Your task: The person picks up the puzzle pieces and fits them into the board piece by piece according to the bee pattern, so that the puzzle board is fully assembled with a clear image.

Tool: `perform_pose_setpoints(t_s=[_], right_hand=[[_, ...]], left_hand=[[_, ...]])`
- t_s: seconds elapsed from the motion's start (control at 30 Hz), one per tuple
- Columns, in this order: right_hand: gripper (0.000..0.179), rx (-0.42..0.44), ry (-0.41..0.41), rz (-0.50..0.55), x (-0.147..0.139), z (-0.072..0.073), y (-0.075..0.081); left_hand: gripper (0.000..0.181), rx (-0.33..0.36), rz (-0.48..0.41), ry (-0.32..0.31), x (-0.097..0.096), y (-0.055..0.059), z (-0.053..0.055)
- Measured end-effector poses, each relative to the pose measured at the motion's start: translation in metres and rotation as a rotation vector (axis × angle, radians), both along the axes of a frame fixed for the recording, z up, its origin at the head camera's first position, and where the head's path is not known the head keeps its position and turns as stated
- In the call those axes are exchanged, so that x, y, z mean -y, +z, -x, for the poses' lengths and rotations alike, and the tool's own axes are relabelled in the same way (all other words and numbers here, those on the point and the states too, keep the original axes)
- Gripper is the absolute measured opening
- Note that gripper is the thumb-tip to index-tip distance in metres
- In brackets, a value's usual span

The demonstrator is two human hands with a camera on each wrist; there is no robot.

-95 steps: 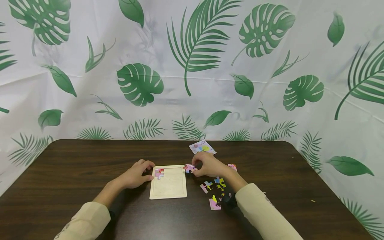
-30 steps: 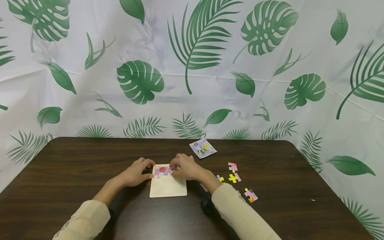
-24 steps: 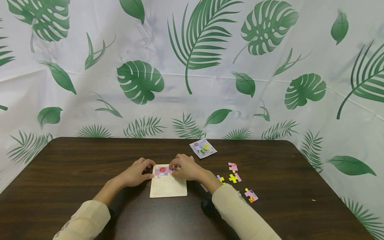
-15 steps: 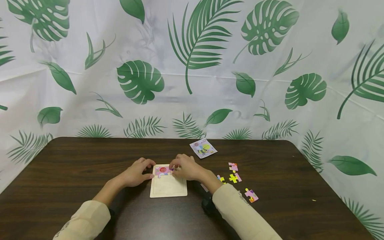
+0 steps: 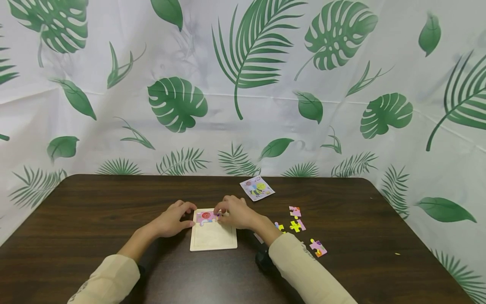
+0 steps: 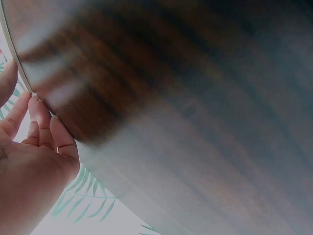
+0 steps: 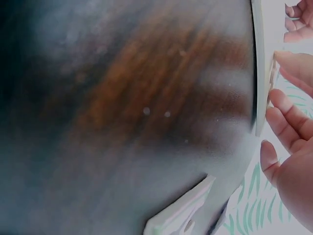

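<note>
A square pale wooden puzzle tray lies on the dark table. Pink jigsaw pieces with a red round figure sit in its upper left part. My left hand holds the tray's left edge, thumb and fingertips at the rim; the left wrist view shows these fingers right at the edge. My right hand is over the tray's upper right part, pinching a jigsaw piece between thumb and fingers low at the surface. Most of that piece is hidden behind the hand in the head view.
Right of the tray lie several loose jigsaw pieces, among them a pink-orange one, a yellow one and a pink one. The right forearm covers others partly. A bee picture card lies behind.
My right hand has moved left from beside the tray onto its upper part, bringing a jigsaw piece against the one there. Over the last second both hands stay almost still.
</note>
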State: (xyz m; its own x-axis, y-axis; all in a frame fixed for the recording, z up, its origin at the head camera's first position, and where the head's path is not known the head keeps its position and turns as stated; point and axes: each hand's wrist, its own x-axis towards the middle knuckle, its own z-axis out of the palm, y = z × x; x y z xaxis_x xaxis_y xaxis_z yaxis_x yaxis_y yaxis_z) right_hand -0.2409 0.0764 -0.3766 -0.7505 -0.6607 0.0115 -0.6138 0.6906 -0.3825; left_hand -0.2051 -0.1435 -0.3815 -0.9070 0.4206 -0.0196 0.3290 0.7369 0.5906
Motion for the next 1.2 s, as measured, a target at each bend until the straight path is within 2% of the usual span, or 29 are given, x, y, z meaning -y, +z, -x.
perform_pose_setpoints(t_s=[0.47, 0.67, 0.93, 1.2], right_hand=[[0.020, -0.021, 0.023, 0.036, -0.004, 0.001, 0.001], [0.022, 0.026, 0.017, 0.071, -0.008, 0.002, 0.005], [0.023, 0.075, 0.061, 0.116, -0.022, 0.006, 0.009], [0.024, 0.127, 0.040, 0.121, -0.042, 0.013, 0.013]], left_hand=[[0.032, -0.001, 0.000, 0.000, 0.000, 0.000, 0.000], [0.032, 0.010, 0.003, 0.008, 0.000, 0.001, -0.001], [0.032, 0.003, 0.007, 0.006, -0.001, 0.002, -0.002], [0.033, -0.004, 0.010, -0.011, 0.000, 0.002, -0.003]])
